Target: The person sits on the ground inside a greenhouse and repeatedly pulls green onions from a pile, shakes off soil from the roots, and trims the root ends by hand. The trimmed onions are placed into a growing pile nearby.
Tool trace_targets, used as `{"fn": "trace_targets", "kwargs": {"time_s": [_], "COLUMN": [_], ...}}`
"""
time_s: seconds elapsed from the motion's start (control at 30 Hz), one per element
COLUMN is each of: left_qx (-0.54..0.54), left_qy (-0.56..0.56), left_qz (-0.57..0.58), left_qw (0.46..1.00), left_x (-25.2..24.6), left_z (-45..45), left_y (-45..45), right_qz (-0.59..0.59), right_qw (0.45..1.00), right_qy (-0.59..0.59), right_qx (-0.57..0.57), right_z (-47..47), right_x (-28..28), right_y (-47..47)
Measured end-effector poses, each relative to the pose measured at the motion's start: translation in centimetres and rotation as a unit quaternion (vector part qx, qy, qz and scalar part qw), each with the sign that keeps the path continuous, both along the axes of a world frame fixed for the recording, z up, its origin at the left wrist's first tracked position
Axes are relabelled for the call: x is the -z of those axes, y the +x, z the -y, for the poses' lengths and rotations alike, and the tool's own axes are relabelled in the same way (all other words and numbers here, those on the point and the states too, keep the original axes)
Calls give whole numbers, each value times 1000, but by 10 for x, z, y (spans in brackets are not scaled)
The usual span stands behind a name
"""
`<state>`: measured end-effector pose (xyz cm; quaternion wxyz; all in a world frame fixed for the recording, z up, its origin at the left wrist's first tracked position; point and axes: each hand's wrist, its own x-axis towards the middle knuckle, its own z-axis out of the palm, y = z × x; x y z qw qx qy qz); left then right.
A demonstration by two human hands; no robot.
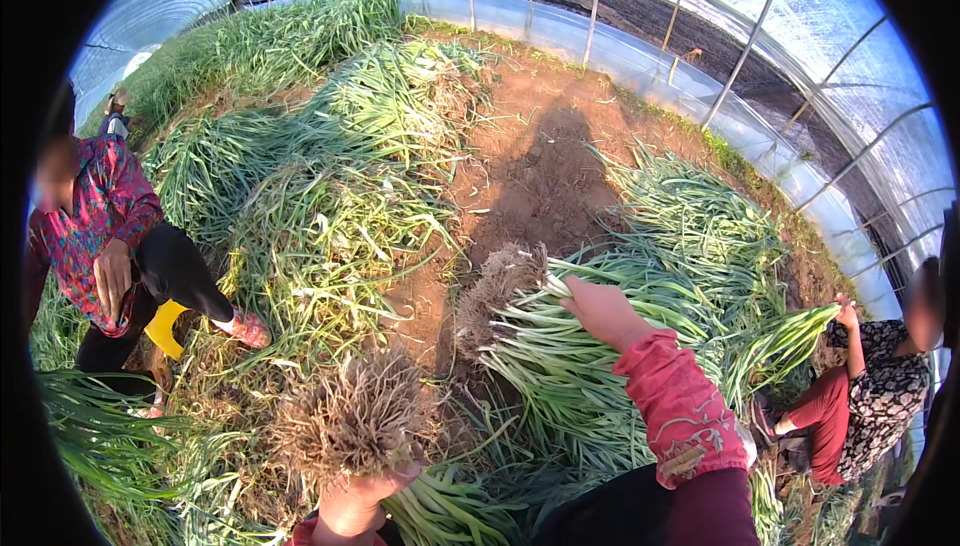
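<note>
My left hand, low in the view, is closed around a thick bunch of allium plants. The dense brown roots of that bunch point up and away from me, and its green leaves hang down to the right of my wrist. My right hand reaches over a heap of the same plants, with its fingertips pinching a few white stems at the heap's upper edge. Matted roots line the heap's left side. Part of my right fingers is hidden by the back of the hand.
One person sits at the left beside a yellow object. At the right another person holds a bunch of leaves. Long plant piles flank a strip of bare soil under a plastic-film tunnel with metal hoops.
</note>
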<state>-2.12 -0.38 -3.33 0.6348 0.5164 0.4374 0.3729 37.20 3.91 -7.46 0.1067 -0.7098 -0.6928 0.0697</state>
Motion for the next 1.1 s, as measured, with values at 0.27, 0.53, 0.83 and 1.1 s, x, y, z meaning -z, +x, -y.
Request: {"fn": "trace_targets", "kwargs": {"time_s": [0.27,0.53,0.83,1.1], "left_qx": [48,16,-40,-93], "left_qy": [-170,-93,-61,4], "left_qz": [250,337,242,149], "left_qw": [952,937,968,984], "left_x": [-13,-36,-35,-33], "left_z": [-2,13,12,20], "left_y": [19,40,38,41], "right_qz": [-251,-377,-41,-617], "right_qw": [962,918,982,729], "right_qy": [50,70,63,-267], "right_qx": [-99,-101,-171,-127], "right_z": [107,106,94,82], "right_x": [-143,-97,-75,-40], "right_y": [-141,-215,-213,-219]}}
